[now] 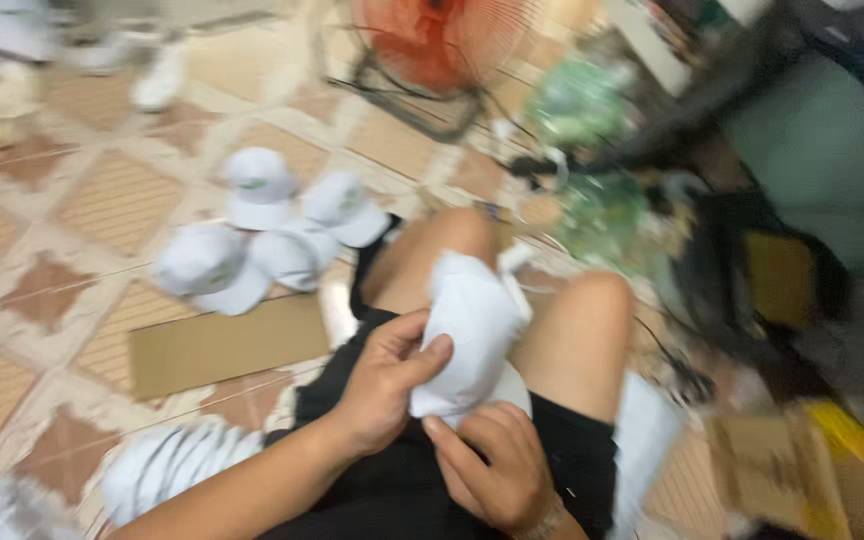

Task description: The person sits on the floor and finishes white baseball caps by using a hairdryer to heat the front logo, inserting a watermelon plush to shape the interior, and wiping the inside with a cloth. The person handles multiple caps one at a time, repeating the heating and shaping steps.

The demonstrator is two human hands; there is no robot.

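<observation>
I sit on a tiled floor with my knees up, in black shorts. Both hands grip one white cap point(472, 320) over my lap. My left hand point(387, 375) holds its left side with the thumb pressed on the fabric. My right hand point(492, 465) holds the cap from below, near its brim. The picture is blurred by motion.
Several white caps point(262, 235) lie on the floor ahead at left, next to a flat brown cardboard piece point(227, 345). A stack of white caps point(167, 465) lies at lower left. An orange fan point(432, 45) stands ahead. Green bundles point(582, 110), dark objects and a cardboard box point(772, 470) crowd the right.
</observation>
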